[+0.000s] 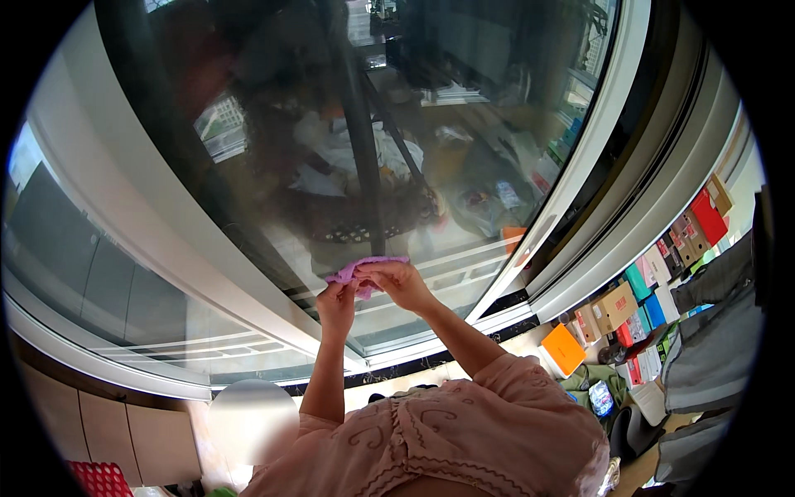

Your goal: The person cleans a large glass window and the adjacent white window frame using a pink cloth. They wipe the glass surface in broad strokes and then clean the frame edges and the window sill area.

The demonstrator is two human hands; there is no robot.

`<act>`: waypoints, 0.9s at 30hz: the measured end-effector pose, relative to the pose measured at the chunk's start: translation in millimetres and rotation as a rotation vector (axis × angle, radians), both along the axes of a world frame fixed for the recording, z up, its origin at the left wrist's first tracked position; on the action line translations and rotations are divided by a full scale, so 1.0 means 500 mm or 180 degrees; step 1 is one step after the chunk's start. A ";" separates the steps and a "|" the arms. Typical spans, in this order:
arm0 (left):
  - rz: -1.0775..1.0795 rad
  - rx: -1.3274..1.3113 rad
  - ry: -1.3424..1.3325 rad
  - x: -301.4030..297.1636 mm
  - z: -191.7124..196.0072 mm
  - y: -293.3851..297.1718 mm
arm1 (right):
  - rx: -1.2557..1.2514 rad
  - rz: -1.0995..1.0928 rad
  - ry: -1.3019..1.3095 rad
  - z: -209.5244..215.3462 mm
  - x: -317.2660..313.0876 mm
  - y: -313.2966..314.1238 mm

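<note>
Up against the window pane [273, 166], both hands pinch one purple cloth [364, 269] flat to the glass. Left hand [337, 300] has its grip clamped on the cloth's lower edge; right hand [399, 282] is closed on its top. Best done, judging by this, with even pressure and overlapping strokes, cloth spread wide. Count: one cloth, two hands, one pane; shoe boxes [654, 290] stacked at right, too many to count.

I see the floor [642, 468] at four o'clock, with stacked coloured boxes [654, 282] at three o'clock and an orange box [564, 349] beside them
</note>
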State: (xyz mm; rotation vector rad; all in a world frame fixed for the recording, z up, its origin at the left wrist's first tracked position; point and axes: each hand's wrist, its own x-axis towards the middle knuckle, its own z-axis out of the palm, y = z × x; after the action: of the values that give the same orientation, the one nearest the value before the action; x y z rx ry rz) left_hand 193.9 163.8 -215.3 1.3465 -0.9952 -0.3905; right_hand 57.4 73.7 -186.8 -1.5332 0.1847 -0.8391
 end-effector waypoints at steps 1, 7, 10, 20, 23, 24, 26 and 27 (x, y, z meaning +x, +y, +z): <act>0.0079 -0.0017 -0.0056 -0.006 0.008 0.003 | -0.0057 0.0044 -0.0039 0.006 -0.004 0.002; 0.0432 -0.0755 -0.0532 -0.052 0.256 -0.044 | -0.0440 0.0056 -0.0917 0.215 -0.022 -0.020; 0.0187 -0.1277 -0.0186 -0.069 0.326 -0.083 | -0.0218 0.0248 -0.1233 0.297 -0.034 -0.040; 0.0109 -0.0889 0.0185 -0.062 0.223 -0.077 | -0.0209 0.0331 -0.0941 0.217 -0.052 -0.071; -0.0001 -0.0662 0.0206 -0.074 0.185 -0.055 | -0.0048 0.0306 -0.0575 0.164 -0.068 -0.068; -0.0056 -0.0660 0.0267 -0.075 0.164 -0.054 | -0.0001 0.0315 -0.0580 0.143 -0.071 -0.068; -0.0154 -0.0629 0.0399 -0.083 0.130 -0.054 | 0.0121 0.0343 -0.0576 0.105 -0.074 -0.063; -0.0287 -0.0661 0.0560 -0.088 0.124 -0.057 | 0.0188 0.0350 -0.0669 0.098 -0.075 -0.059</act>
State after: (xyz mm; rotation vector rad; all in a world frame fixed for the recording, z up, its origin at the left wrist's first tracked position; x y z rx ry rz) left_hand 150.1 135.4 -153.4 1.0644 -0.9247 -0.4528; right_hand 20.0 44.2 -137.8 -1.3768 -0.0283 -0.8925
